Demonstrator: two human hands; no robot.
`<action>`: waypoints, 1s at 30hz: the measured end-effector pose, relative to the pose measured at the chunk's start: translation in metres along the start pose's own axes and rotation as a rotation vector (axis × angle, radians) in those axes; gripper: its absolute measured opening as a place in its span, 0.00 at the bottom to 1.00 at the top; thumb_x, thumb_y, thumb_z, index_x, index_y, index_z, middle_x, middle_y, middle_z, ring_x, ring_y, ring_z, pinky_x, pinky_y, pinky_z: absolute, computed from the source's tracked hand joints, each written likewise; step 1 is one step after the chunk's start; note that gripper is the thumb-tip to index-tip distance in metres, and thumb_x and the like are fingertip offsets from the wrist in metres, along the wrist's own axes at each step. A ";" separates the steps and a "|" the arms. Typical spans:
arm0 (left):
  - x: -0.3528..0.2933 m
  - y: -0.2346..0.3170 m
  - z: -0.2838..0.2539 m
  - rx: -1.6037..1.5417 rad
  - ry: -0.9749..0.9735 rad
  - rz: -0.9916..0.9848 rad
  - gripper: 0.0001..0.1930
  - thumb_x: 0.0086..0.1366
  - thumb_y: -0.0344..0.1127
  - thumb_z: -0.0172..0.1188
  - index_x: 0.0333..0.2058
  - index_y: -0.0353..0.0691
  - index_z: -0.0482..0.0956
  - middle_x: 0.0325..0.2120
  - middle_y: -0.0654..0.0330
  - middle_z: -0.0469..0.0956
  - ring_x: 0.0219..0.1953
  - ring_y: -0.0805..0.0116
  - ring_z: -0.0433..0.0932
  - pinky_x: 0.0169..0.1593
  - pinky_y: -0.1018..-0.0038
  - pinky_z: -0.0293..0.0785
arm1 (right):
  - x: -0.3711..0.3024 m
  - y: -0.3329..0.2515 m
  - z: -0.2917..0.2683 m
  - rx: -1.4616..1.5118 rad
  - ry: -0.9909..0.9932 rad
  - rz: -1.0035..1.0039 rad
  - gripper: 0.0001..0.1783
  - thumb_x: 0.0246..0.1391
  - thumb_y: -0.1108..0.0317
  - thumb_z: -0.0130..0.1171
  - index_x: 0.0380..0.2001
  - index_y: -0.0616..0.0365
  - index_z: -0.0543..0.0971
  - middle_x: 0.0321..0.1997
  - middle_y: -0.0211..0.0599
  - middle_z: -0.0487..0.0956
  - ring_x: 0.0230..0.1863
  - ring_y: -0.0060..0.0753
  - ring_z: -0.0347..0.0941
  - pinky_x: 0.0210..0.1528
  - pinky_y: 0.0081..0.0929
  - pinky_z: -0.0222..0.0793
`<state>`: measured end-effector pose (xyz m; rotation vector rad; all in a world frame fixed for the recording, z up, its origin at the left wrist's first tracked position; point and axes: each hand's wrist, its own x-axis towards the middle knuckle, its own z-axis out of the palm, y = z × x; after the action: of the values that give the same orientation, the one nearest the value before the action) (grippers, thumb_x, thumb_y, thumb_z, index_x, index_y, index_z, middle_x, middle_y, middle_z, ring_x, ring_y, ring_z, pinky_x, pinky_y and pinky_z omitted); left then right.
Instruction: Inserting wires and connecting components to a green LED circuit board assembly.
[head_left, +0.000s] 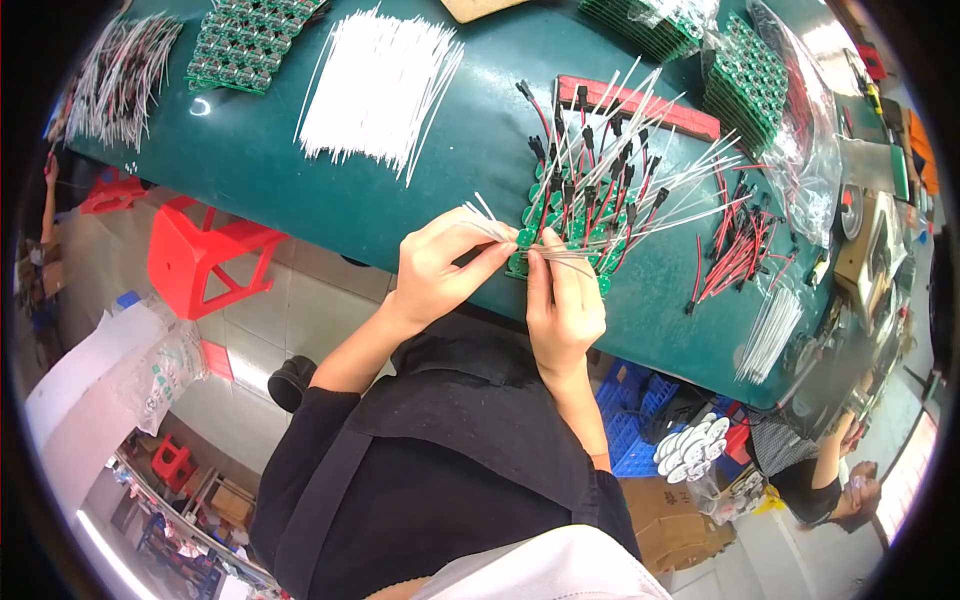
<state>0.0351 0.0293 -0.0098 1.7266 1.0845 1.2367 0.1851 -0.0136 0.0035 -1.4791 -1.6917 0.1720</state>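
In front of me a green circuit board panel (586, 232) of joined round pieces lies at the table's near edge. Red-and-black leads with black plugs (627, 172) stand up from it, and long white wires (690, 195) fan out to the right. My left hand (446, 262) is closed at the panel's left corner, thumb and fingers pinching thin white wires whose ends poke up past the knuckles. Close beside it my right hand (566, 305) pinches white wires too, over the panel's near edge. The fingers hide the exact point where the wires meet the board.
Behind the panel lies a red bar (640, 106). A pile of white wires (380, 88) is at the back middle; plugged red-black leads (740, 250) and a white wire bundle (769, 335) lie right. Stacked green boards (745, 85) stand back right. A red stool (205, 255) is left; another person (815, 470) sits right.
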 end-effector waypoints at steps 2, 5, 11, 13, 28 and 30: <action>0.001 -0.001 0.000 0.026 -0.019 0.023 0.06 0.53 0.23 0.69 0.31 0.35 0.83 0.29 0.57 0.83 0.29 0.66 0.82 0.32 0.74 0.78 | -0.001 -0.001 -0.001 0.007 0.000 0.008 0.17 0.45 0.85 0.67 0.41 0.69 0.79 0.35 0.44 0.82 0.33 0.39 0.79 0.34 0.28 0.77; 0.001 -0.003 0.002 0.057 -0.027 0.076 0.08 0.53 0.24 0.69 0.33 0.36 0.84 0.28 0.59 0.82 0.27 0.67 0.81 0.30 0.75 0.76 | -0.004 -0.002 -0.005 0.040 0.039 0.062 0.13 0.45 0.85 0.66 0.38 0.70 0.80 0.35 0.45 0.82 0.33 0.39 0.80 0.36 0.27 0.77; 0.001 0.012 0.001 0.191 -0.127 -0.015 0.08 0.52 0.20 0.69 0.33 0.32 0.84 0.31 0.54 0.82 0.29 0.68 0.82 0.33 0.76 0.77 | -0.012 0.005 -0.015 0.087 0.102 0.291 0.06 0.48 0.83 0.66 0.32 0.70 0.81 0.34 0.46 0.82 0.30 0.36 0.79 0.30 0.24 0.77; -0.001 0.007 0.002 0.177 -0.110 0.001 0.08 0.52 0.20 0.68 0.33 0.32 0.84 0.31 0.54 0.82 0.29 0.67 0.82 0.33 0.76 0.77 | -0.009 0.006 -0.015 0.060 0.086 0.214 0.06 0.49 0.83 0.66 0.32 0.69 0.80 0.34 0.46 0.82 0.30 0.35 0.79 0.29 0.24 0.76; -0.004 0.010 0.015 0.034 -0.002 0.054 0.08 0.53 0.22 0.69 0.34 0.34 0.83 0.32 0.56 0.83 0.30 0.68 0.82 0.32 0.77 0.79 | -0.005 0.009 -0.013 -0.034 0.034 0.036 0.11 0.46 0.83 0.67 0.34 0.66 0.77 0.37 0.44 0.82 0.31 0.40 0.79 0.33 0.29 0.77; -0.004 0.009 0.016 0.039 0.002 0.062 0.08 0.53 0.22 0.69 0.34 0.34 0.83 0.31 0.56 0.83 0.30 0.68 0.82 0.32 0.77 0.79 | -0.008 0.008 -0.014 -0.001 0.057 0.060 0.11 0.47 0.82 0.67 0.34 0.66 0.77 0.38 0.45 0.82 0.32 0.41 0.79 0.34 0.30 0.77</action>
<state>0.0515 0.0207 -0.0074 1.8009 1.0708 1.2628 0.1999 -0.0244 0.0035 -1.5229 -1.6027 0.1595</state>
